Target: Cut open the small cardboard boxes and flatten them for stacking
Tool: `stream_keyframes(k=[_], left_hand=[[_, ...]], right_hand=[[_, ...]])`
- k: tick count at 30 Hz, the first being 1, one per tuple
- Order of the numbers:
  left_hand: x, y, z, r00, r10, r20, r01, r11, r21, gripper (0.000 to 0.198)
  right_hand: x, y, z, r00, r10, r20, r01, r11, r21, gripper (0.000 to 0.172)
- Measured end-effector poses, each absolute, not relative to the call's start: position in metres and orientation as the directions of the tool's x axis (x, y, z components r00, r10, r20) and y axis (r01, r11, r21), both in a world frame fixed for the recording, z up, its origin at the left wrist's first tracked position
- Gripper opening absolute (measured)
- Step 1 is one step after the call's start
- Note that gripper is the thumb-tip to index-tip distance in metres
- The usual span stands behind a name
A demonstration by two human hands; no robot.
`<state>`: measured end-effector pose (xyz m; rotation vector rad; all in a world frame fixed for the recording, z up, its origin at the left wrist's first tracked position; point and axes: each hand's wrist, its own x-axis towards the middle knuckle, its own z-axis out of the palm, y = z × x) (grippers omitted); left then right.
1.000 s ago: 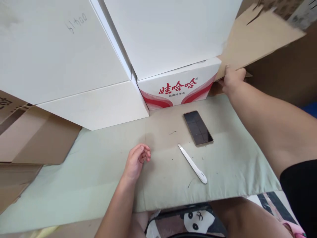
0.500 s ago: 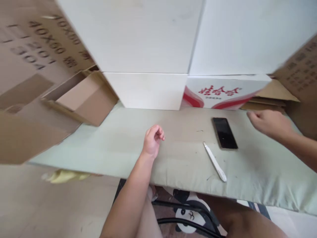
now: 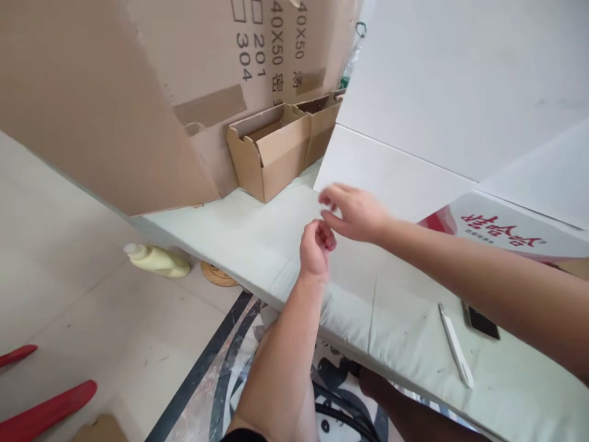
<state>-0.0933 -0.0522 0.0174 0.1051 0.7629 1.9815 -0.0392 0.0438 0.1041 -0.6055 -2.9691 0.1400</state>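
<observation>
My left hand (image 3: 317,248) is held over the pale green covered table (image 3: 257,221), its fingers curled in and nothing visible in them. Just above and beyond it, my right hand (image 3: 354,212) reaches across from the right. Its thumb and fingers are apart and slightly blurred, and it appears to hold nothing. The two hands are very near each other; whether they touch, I cannot tell. A slim white pen-like tool (image 3: 455,347) lies on the cloth at the right. Beside it is a black phone (image 3: 481,320), partly covered by my right forearm.
Open brown cardboard boxes (image 3: 285,162) stand at the back left, against a large printed carton (image 3: 193,73). Tall white panels (image 3: 427,80) rise behind the hands, near a white box with red lettering (image 3: 501,230). A yellow bottle (image 3: 159,261) lies on the floor.
The view has swung left. My right hand has moved from beyond the phone across to beside my left hand, its fist now loosened. My left hand stays curled.
</observation>
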Motion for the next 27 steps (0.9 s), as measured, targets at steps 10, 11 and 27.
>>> stream_keyframes(k=[10,11,27], left_hand=[[-0.107,-0.054,0.002,-0.480,0.847,-0.227,-0.677,-0.193,0.710,0.039],[-0.106,-0.055,0.001,-0.460,0.852,-0.248,-0.662,-0.143,0.736,0.038],[-0.042,-0.046,0.001,-0.075,0.961,-0.268,-0.055,0.264,0.963,0.025]], right_hand=[[-0.231,0.052,0.105,-0.951,0.248,0.187,0.251,0.968,-0.004,0.038],[-0.230,0.052,0.100,-0.968,0.210,0.139,0.215,0.976,0.020,0.041],[0.112,0.031,0.101,-0.175,0.271,0.947,0.231,0.946,-0.228,0.046]])
